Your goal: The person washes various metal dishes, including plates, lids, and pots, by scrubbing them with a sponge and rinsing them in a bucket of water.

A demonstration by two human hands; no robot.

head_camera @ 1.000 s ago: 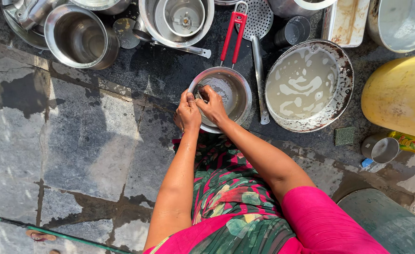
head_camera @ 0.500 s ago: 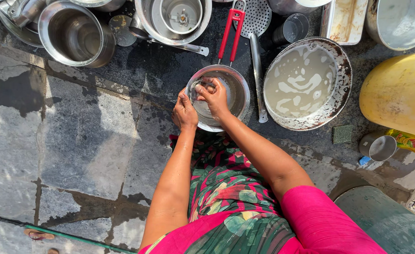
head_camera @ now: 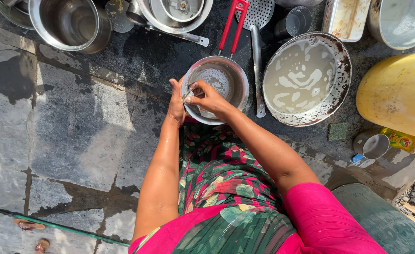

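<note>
We look straight down at our two bare arms reaching over a flowered green and pink garment to a round steel strainer (head_camera: 219,82) with red handles (head_camera: 232,23), which sits on wet dark stone paving (head_camera: 76,127) in front of us. Our left hand (head_camera: 176,101) clasps the strainer's near left rim, fingers pressed together along the outside, thumb up. Our right hand (head_camera: 209,98) reaches inside the bowl, fingertips bunched on something small and grey against the inner wall; we cannot tell what it is. Just to the right lies a slotted steel ladle (head_camera: 257,56), then a wide rusty-edged pan (head_camera: 307,77) holding cloudy water. Farther right stand a yellow drum (head_camera: 398,94), a green scrub pad (head_camera: 337,131) and a steel cup (head_camera: 371,146). A steel pot (head_camera: 69,23) sits at top left
</note>
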